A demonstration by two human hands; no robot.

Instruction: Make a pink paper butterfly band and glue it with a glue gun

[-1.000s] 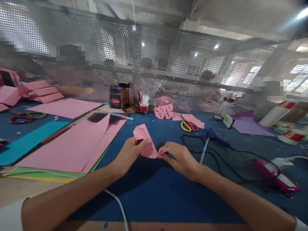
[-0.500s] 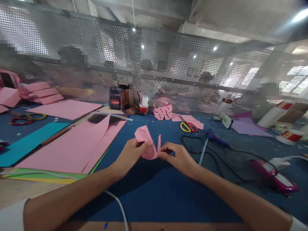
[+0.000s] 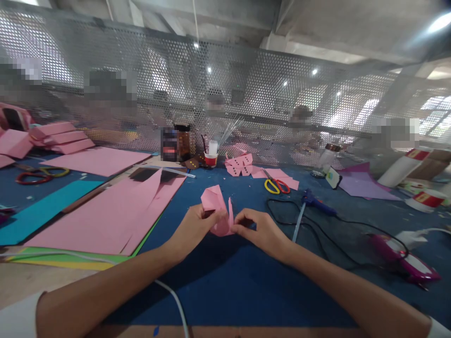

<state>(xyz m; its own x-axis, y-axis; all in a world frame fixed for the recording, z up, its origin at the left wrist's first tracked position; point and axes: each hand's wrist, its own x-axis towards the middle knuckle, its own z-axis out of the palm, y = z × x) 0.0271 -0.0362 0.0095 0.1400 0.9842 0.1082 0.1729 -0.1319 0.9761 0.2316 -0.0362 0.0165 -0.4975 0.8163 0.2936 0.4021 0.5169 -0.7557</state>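
Observation:
A folded pink paper piece (image 3: 213, 198) is held up above the blue table surface, in the middle of the view. My left hand (image 3: 195, 230) pinches its left part between thumb and fingers. At the right, my right hand (image 3: 259, 230) closes thumb and fingertips on the piece's lower right edge, beside a narrow upright strip (image 3: 230, 209). Behind the piece stand a pink dotted paper shape (image 3: 239, 164) and scissors with yellow and red handles (image 3: 276, 186).
Large pink sheets (image 3: 95, 218) and a teal sheet (image 3: 45, 211) lie at the left. A blue glue gun (image 3: 319, 203) with a black cord is at the right, near a magenta device (image 3: 405, 258). A perforated metal screen (image 3: 246, 98) stands behind.
The pink piece has turned slightly more upright and shifted a little right with my left hand. Its narrow strip now leans slightly left. My right hand has barely moved.

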